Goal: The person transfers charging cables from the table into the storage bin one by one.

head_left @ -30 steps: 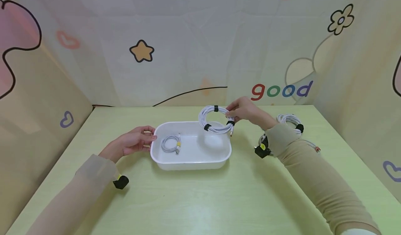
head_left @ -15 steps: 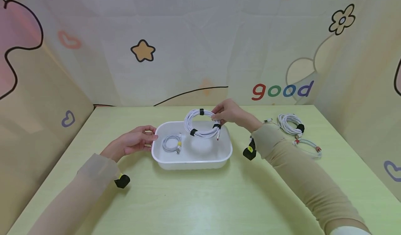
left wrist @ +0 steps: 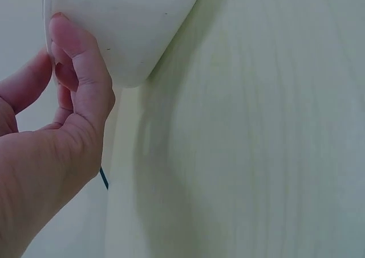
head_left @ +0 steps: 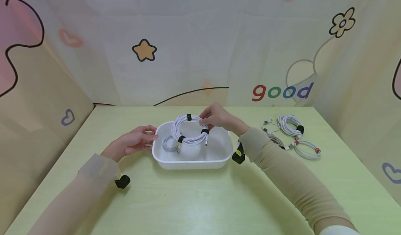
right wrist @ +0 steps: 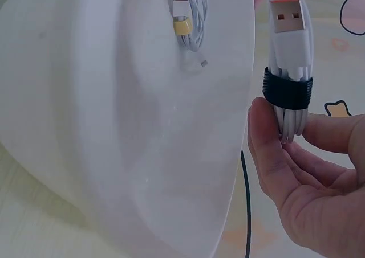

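My right hand (head_left: pixel 216 117) pinches a coiled white USB charging cable (head_left: pixel 195 140) by its right side, bound with several black straps. The coil hangs over the white plastic basin (head_left: pixel 191 162) and partly covers a smaller grey-white cable (head_left: pixel 169 149) lying inside at the left. In the right wrist view the held cable's USB plug (right wrist: pixel 290 44) points up above a black strap, and the smaller cable shows a yellow tie (right wrist: pixel 182 27). My left hand (head_left: pixel 138 140) grips the basin's left rim, thumb and fingers on either side of the wall (left wrist: pixel 122 33).
Right of the basin lie several cables: a thick white coil (head_left: pixel 282 126) with a black strap, a pale one (head_left: pixel 308 156) with red ties, a grey one (head_left: pixel 275 140) partly behind the right sleeve, and a small white one. A printed curtain (head_left: pixel 188 61) closes off the back.
My right hand has carried the white cable coil leftward and a little lower, from the basin's right end to over its middle. The left hand stays at the rim.
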`<state>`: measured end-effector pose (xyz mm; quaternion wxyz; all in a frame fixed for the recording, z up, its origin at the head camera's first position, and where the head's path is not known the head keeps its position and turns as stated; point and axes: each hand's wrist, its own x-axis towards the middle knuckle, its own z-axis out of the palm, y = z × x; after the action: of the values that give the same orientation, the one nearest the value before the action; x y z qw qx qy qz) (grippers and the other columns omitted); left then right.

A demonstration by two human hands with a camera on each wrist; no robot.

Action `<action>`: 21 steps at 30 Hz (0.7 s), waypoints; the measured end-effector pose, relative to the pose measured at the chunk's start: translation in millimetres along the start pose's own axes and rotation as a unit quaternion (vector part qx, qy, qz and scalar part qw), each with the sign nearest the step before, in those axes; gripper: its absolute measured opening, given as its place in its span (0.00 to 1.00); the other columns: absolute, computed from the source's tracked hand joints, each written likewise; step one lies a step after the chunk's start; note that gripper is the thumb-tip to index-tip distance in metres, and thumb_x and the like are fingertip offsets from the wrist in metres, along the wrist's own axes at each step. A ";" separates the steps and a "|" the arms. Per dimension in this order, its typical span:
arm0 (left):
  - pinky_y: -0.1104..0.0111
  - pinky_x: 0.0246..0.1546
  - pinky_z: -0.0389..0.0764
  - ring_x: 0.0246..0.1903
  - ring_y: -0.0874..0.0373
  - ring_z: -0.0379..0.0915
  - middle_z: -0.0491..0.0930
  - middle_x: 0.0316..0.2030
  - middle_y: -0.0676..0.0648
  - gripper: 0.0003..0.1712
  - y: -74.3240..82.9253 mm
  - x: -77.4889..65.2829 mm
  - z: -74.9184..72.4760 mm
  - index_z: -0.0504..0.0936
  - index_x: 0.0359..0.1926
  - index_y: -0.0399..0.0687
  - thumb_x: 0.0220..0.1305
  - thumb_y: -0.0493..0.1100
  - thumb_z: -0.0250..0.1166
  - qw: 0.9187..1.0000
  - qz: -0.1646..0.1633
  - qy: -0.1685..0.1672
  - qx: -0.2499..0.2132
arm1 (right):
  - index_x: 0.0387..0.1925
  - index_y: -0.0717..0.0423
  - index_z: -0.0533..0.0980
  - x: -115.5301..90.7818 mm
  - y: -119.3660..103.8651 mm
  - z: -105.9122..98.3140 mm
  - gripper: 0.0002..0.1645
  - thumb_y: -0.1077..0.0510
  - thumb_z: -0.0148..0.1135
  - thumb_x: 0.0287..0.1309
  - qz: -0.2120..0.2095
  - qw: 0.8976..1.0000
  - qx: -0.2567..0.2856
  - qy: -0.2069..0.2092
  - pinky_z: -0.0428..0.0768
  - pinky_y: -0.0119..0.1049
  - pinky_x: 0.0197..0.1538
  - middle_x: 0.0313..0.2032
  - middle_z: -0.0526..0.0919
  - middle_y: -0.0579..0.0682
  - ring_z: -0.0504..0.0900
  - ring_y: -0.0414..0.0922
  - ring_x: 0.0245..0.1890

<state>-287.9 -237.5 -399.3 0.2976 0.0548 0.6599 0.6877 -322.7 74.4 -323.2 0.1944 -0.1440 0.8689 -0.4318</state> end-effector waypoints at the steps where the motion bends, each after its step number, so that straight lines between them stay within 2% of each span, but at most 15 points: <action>1: 0.66 0.39 0.84 0.36 0.59 0.79 0.80 0.36 0.51 0.10 -0.7 0.3 -0.2 0.64 0.49 0.43 0.70 0.34 0.54 1.000 0.001 -0.001 -0.001 | 0.49 0.69 0.77 0.2 -0.4 2.3 0.16 0.67 0.62 0.59 -0.001 1.000 -0.001 -0.002 0.84 0.32 0.34 0.44 0.82 0.68 0.79 0.40 0.24; 17: 0.67 0.38 0.84 0.34 0.61 0.79 0.79 0.33 0.53 0.08 0.2 -1.6 1.0 0.66 0.47 0.45 0.70 0.34 0.54 1.000 0.004 0.000 -0.017 | 0.47 0.68 0.78 7.3 -9.5 30.9 0.14 0.67 0.63 0.59 0.002 1.000 -0.007 -0.018 0.84 0.32 0.32 0.43 0.83 0.67 0.80 0.41 0.22; 21: 0.66 0.39 0.84 0.34 0.60 0.79 0.79 0.34 0.53 0.09 -0.1 -1.5 1.2 0.65 0.48 0.45 0.70 0.35 0.55 1.000 0.001 0.002 -0.019 | 0.46 0.68 0.78 8.3 -10.5 37.4 0.14 0.67 0.63 0.59 0.005 0.999 -0.025 -0.019 0.84 0.33 0.31 0.40 0.84 0.63 0.80 0.41 0.21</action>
<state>-286.1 -237.1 -398.7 0.2961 0.0482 0.6473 0.7007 -311.9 38.7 -337.1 0.2097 -0.1526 0.8762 -0.4063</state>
